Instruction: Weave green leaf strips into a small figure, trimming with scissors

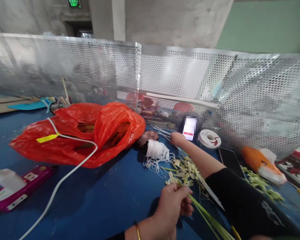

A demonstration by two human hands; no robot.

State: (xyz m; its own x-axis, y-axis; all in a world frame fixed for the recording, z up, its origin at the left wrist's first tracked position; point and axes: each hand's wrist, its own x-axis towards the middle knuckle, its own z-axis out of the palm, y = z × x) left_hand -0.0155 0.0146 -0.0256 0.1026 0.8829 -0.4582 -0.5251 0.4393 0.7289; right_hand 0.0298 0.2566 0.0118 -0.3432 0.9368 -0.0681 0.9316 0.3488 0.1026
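A blue table [110, 200] bears a red bag [103, 130] and thread [156, 150].

close head-height view, forward and down over the blue table [110, 200]

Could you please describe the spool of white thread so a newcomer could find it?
Start at the big red plastic bag. To its right lies the spool of white thread. Loose tangled strands spill from it, unlike the white reel farther right.

Two hands [173, 200] [178, 139] showed.
There was one thread spool [156, 149], one white reel [204, 138], one red plastic bag [100, 131], one lit smartphone [188, 130], one gold bracelet [138, 230].
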